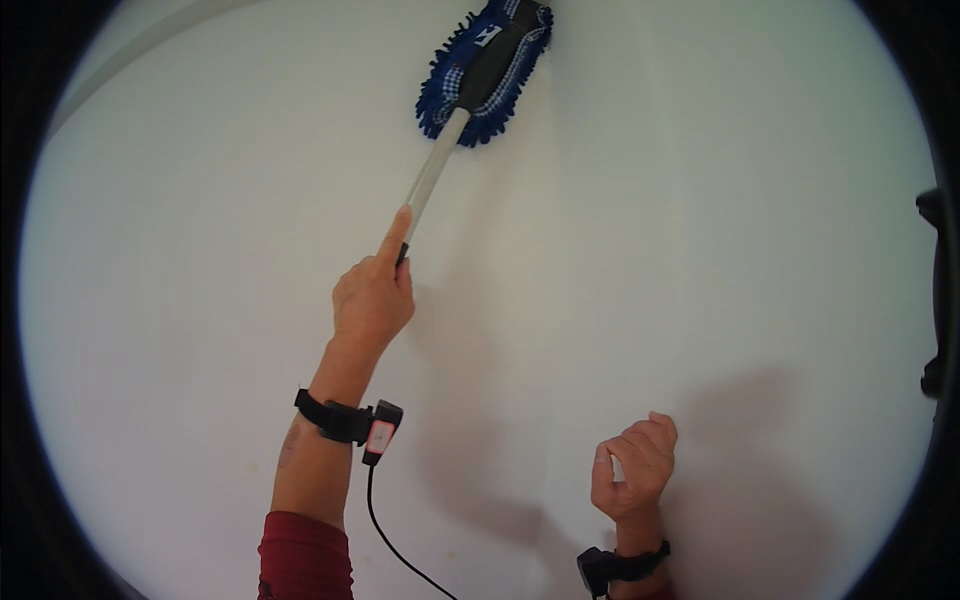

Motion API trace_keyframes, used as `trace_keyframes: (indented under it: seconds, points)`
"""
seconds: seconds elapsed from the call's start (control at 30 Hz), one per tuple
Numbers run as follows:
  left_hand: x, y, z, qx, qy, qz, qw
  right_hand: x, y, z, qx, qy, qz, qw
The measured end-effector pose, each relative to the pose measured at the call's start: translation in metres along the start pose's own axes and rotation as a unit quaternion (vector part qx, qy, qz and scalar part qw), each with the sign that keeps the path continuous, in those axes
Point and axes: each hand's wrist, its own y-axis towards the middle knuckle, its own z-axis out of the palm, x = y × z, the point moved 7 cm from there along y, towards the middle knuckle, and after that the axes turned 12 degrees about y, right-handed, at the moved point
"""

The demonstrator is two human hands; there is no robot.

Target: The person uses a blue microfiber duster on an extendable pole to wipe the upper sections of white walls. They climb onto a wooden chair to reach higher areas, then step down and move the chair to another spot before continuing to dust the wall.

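My left hand (375, 292) grips the lower end of a duster's pale pole (437, 165), with the index finger laid along it. At the pole's far end is a blue chenille duster head (484, 79) with checked trim and a dark centre, close to or against a white wall; contact cannot be told. Its top is cut off by the picture's edge. My right hand (637, 465), at the lower right, has its fingers curled loosely and nothing visible in them.
White wall (225, 225) fills most of the view, with what looks like a corner line right of the duster. A black cable (390, 536) hangs from the device (381, 433) on my left wrist. A black object (945, 285) stands at the right rim.
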Motion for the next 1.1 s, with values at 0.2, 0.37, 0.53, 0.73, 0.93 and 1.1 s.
trace_keyframes:
  seconds: [0.2,0.37,0.53,0.73,0.93,1.1]
  points:
    - [0.026,0.006,0.015,-0.052,0.027,0.006,0.998,-0.012,0.008,0.019,-0.003,-0.031,-0.017,0.999]
    - [0.017,0.009,0.038,-0.082,-0.035,0.032,0.996,-0.043,0.018,0.018,-0.001,-0.031,-0.016,0.999]
    - [-0.006,0.013,0.044,-0.066,-0.002,0.038,0.997,-0.046,0.002,0.012,0.009,-0.012,-0.028,1.000]
    - [-0.022,-0.015,0.023,-0.049,0.015,-0.013,0.999,-0.053,-0.015,-0.014,0.016,0.006,-0.036,0.999]
    - [-0.055,-0.003,0.017,-0.050,-0.007,-0.003,0.999,-0.102,-0.024,-0.041,-0.006,-0.011,0.007,1.000]
    - [-0.054,0.009,0.042,-0.094,-0.035,0.004,0.995,-0.152,-0.039,-0.035,-0.037,-0.017,0.046,0.998]
